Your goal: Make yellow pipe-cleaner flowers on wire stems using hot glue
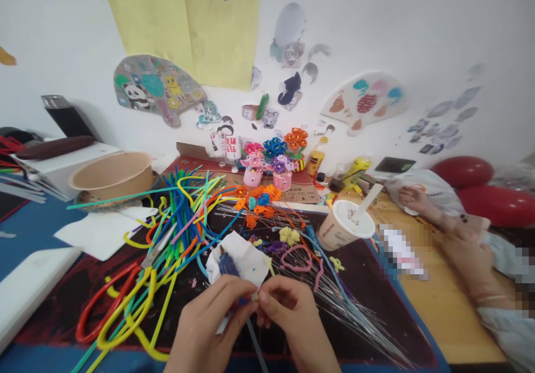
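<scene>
My left hand (211,320) and my right hand (290,311) meet at the front of the dark mat, fingertips pinched together. Between them is a small piece with a little yellow and blue showing; the fingers hide most of it, and I cannot make out its kind. Just beyond my left hand, a blue glue gun (228,263) lies on crumpled white paper (256,258). A thick bunch of coloured pipe cleaners (179,222) spreads to the left, with red-handled scissors (86,316) among them. Bare wire stems (346,300) fan out right of my right hand.
Potted pipe-cleaner flowers (282,180) stand by the wall, with orange flower pieces (251,219) before them. A lidded cup (338,231) with a stick is at the right. A round tan container (112,178) stands left. Another person's hand (470,256) rests at far right, near a phone (474,223).
</scene>
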Demonstrator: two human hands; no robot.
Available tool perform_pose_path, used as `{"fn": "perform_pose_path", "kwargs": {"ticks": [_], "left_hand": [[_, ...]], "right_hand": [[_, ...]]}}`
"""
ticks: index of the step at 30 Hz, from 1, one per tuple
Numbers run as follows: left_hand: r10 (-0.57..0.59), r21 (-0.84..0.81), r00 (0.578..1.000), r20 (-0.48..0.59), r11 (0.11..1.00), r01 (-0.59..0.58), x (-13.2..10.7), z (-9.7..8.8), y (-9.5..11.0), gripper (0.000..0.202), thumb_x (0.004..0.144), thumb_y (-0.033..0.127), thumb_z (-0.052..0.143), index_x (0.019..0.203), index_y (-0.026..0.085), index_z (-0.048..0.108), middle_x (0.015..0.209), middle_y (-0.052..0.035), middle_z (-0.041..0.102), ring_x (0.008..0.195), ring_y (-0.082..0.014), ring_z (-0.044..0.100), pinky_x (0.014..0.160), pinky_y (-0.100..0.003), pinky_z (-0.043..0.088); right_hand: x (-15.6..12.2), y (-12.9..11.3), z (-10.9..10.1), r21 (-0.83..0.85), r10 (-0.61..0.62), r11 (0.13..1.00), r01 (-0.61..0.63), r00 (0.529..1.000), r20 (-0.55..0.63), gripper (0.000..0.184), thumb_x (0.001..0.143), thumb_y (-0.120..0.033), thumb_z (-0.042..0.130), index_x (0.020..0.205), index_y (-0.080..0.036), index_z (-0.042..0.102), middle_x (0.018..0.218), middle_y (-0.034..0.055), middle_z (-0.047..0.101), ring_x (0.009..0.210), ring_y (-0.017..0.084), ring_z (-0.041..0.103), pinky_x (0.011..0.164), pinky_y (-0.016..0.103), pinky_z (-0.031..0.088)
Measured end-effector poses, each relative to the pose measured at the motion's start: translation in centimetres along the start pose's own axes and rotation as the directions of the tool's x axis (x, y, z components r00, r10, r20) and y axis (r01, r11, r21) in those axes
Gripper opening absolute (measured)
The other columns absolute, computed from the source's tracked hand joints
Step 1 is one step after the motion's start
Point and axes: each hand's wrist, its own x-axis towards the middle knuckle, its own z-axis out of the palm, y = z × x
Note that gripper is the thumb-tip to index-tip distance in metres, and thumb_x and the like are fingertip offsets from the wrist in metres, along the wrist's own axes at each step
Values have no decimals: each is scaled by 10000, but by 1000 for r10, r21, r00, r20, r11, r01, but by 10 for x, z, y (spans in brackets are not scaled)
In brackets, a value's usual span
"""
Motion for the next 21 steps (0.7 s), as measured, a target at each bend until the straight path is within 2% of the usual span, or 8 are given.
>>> {"fn": "perform_pose_path", "kwargs": {"ticks": [3,6,10,13,17,21], "left_hand": [[23,-39,1000,5,999,-23,2,1,5,163,913,114,579,948,268,622,851,55,703,766,-61,686,749,-85,492],[8,-49,1000,-18,999,-9,3,-1,6,128,900,136,608,906,262,630,816,60,709,738,-68,688,742,-94,496],[-101,21,994,-42,995,102,3,-11,-5,61,886,228,638,835,255,658,774,52,723,677,-93,691,677,-124,512],[-244,49,968,-59,968,247,8,-21,-18,145,877,335,629,782,248,694,746,38,735,566,-107,655,566,-160,506],[-383,25,923,-50,923,384,20,-29,-29,228,826,444,616,787,243,716,603,40,674,486,-130,603,498,-205,483],[-500,6,857,-123,864,504,33,-30,-31,316,767,527,598,755,225,692,642,4,699,543,-174,637,515,-250,478]], "right_hand": [[-3,1,-1,-3,6,1000,-5,1000,7,355,664,-457,853,638,-130,719,499,16,631,445,93,543,443,178,401],[-4,-1,-6,-52,-9,999,9,1000,-3,364,671,-479,836,626,-132,735,492,24,635,429,102,551,421,184,400],[1,-9,-26,-258,-110,964,68,982,-152,345,703,-483,803,696,-140,775,539,51,680,477,142,605,446,212,446],[6,-14,-43,-420,-212,902,98,949,-232,315,718,-454,784,765,-142,785,673,92,743,578,195,674,519,261,519],[16,-17,-55,-553,-239,827,104,955,-177,271,788,-381,706,888,-134,755,793,110,769,686,238,730,635,321,587],[30,-15,-54,-773,-282,623,115,956,-84,170,866,-267,599,856,-140,712,753,84,753,672,216,726,636,301,587]]}}
